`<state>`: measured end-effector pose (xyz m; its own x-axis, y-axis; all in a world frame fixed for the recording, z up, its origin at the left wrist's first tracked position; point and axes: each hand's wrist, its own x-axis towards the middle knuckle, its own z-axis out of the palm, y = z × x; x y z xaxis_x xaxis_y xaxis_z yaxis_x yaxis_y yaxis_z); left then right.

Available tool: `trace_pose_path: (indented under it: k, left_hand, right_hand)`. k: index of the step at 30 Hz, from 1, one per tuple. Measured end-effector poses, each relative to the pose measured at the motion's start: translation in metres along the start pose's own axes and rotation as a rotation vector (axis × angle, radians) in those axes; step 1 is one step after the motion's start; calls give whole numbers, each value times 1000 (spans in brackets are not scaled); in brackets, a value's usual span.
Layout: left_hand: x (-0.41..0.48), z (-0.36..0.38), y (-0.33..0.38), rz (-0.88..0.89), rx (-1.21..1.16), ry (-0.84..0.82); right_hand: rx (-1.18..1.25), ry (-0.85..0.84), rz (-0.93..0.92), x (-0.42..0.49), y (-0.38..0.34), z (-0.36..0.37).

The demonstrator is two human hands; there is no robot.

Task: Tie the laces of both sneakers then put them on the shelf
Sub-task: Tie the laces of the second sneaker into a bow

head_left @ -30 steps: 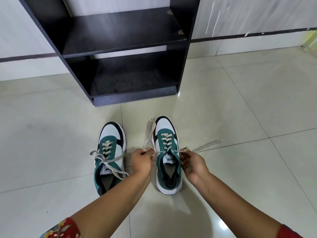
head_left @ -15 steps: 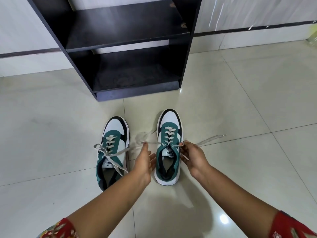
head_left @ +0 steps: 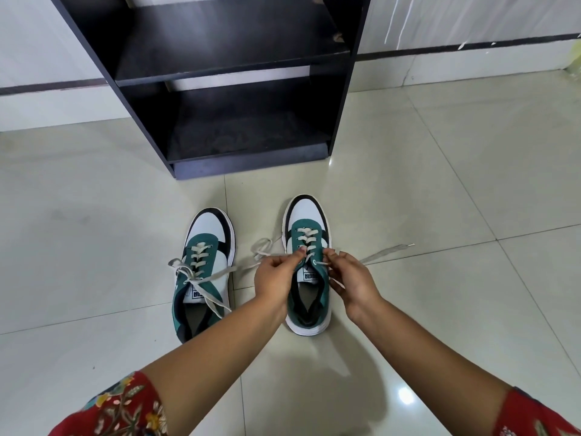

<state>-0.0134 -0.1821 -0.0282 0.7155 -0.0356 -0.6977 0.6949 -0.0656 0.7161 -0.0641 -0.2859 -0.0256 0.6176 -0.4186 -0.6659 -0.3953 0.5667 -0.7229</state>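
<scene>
Two green, white and black sneakers stand side by side on the tiled floor, toes toward the shelf. The left sneaker point(head_left: 204, 272) has loose cream laces sprawled over its tongue and side. Over the right sneaker point(head_left: 308, 247) both hands meet above the tongue. My left hand point(head_left: 276, 278) pinches one lace point(head_left: 261, 250) that trails off to the left. My right hand point(head_left: 349, 278) pinches the other lace point(head_left: 386, 250), which runs out to the right along the floor. The black shelf point(head_left: 220, 67) stands just beyond the shoes, its boards bare.
Pale glossy floor tiles point(head_left: 440, 184) spread all around. A white wall with a dark strip point(head_left: 471, 45) runs behind the shelf. Red flowered sleeves show at the bottom corners.
Both hands have come together over the right sneaker's tongue, drawing the two lace ends inward. The view has shifted slightly closer to the shelf.
</scene>
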Motion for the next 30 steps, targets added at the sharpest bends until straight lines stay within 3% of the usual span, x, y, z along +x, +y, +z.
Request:
trace_pose_path:
  k: [4, 9, 16, 22, 30]
  left_hand:
    - [4, 2, -4, -48, -31, 5]
    - [1, 5, -2, 86, -128, 26]
    - [2, -7, 7, -21, -156, -122]
    - [4, -12, 6, -36, -131, -138]
    - [13, -18, -1, -78, -203, -32]
  right_hand:
    - [62, -8, -52, -3, -1, 1]
    - [45, 21, -87, -3, 3, -1]
    - [104, 22, -14, -5, 8, 0]
    - [107, 24, -18, -2, 13, -1]
    - [322, 107, 234, 4, 15, -11]
